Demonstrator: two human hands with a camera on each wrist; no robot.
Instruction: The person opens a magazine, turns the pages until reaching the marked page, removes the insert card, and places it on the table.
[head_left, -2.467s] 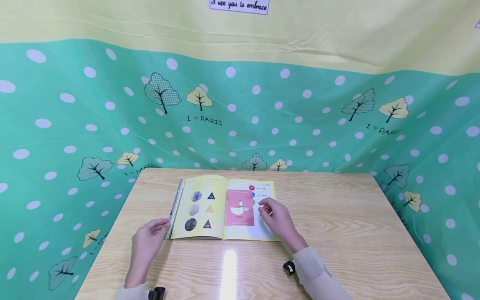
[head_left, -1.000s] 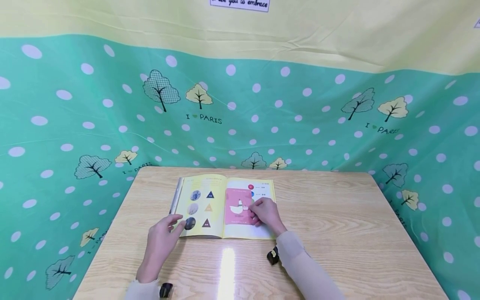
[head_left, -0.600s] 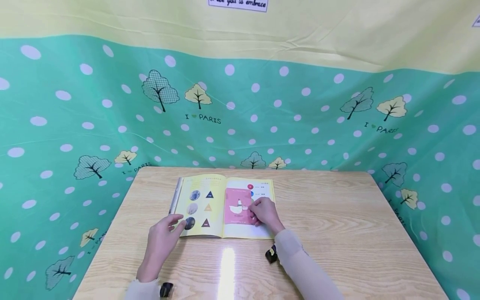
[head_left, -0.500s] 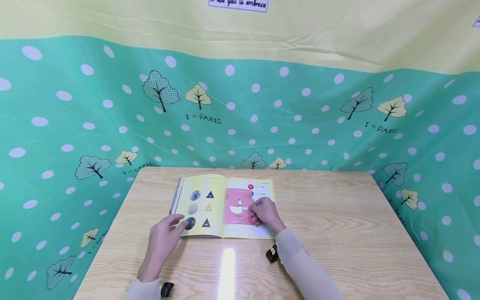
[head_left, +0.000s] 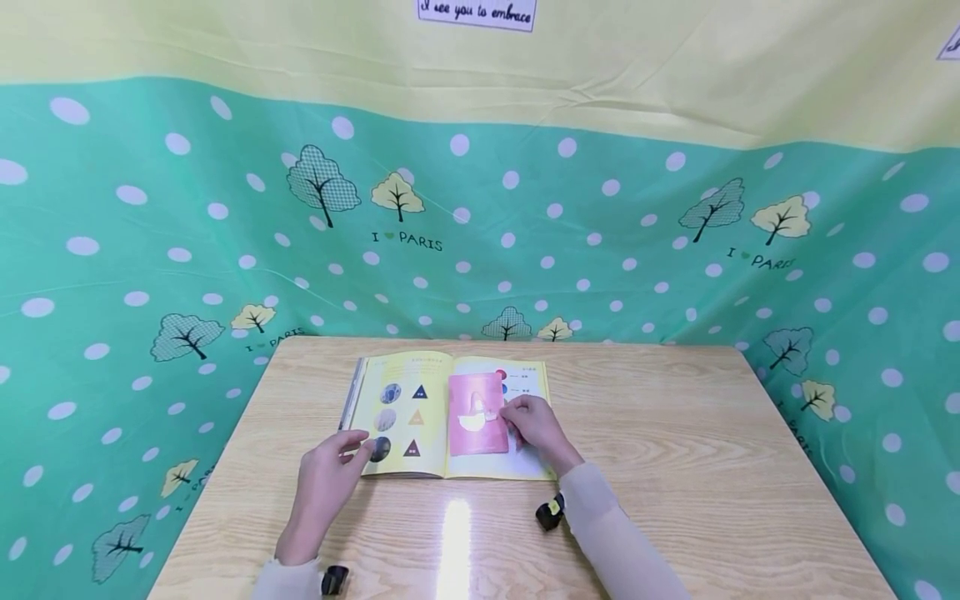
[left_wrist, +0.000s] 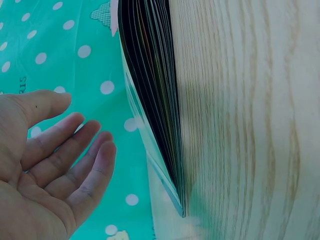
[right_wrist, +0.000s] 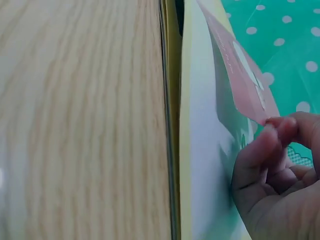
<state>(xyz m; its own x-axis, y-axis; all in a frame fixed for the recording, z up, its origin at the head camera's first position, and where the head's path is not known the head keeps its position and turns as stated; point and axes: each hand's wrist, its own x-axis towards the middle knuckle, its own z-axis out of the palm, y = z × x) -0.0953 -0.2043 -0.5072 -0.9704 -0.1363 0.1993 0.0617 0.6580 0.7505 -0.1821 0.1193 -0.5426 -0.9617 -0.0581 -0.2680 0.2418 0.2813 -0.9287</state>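
Note:
An open book (head_left: 480, 467) with yellow-edged pages lies on the wooden table. Over its right page is a pink card (head_left: 467, 398) with a white bird picture, glare across its middle. My right hand (head_left: 538, 423) pinches the card's right edge between thumb and forefinger. In the right wrist view the pink card (right_wrist: 242, 85) tilts up off the page, its shadow falling beneath. My left hand (head_left: 330, 471) hovers by the lower left corner of the left page, fingers relaxed and holding nothing; in the left wrist view the hand (left_wrist: 65, 165) is apart from the book's page edges (left_wrist: 155, 95).
The pale wooden table (head_left: 660, 442) spreads around the book, with a bright light reflection (head_left: 456, 542) in front. A green dotted cloth (head_left: 510, 250) hangs behind and at both sides. Black wrist cameras (head_left: 551, 512) sit at the sleeves.
My right hand has come from over the right page to the card's edge, and now lifts that edge, bringing glare onto it. My left hand has shifted right from the book's left edge.

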